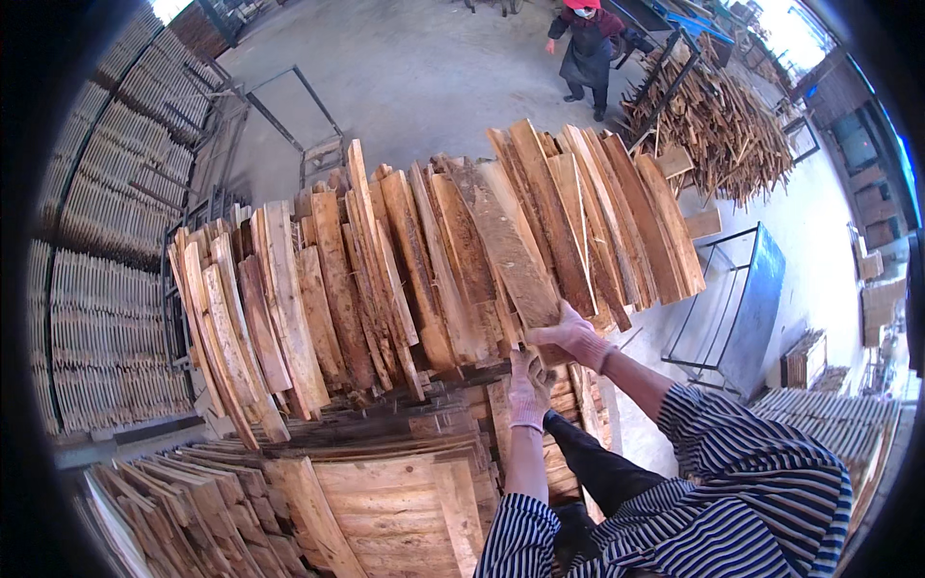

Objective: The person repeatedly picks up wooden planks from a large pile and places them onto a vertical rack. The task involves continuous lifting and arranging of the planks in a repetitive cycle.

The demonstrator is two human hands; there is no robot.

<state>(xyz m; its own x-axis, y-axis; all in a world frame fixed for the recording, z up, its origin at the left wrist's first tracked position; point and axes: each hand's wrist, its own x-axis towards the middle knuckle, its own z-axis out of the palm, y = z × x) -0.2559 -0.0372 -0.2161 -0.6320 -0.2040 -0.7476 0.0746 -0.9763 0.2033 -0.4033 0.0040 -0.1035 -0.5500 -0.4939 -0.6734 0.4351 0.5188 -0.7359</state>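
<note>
Person in striped sleeves (742, 438) at a stack of rough boards (332, 289): the gloved right hand (576, 340) grips the near end of a plank (514, 255), the gloved left hand (527, 397) just below; beyond, an aproned co-worker (586, 53) stands near heaped wooden strips (718, 125).

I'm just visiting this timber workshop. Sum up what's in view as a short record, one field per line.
Left hand: pink-gloved, at the near end of a rough board; grip unclear
Right hand: pink-gloved, holding that board's near end
Underneath: pile of rough boards, uneven lengths
Far left: tall stacks of slats
Upper right: heap of thin wood strips
Other person: co-worker standing, dark apron, red headwear
</note>
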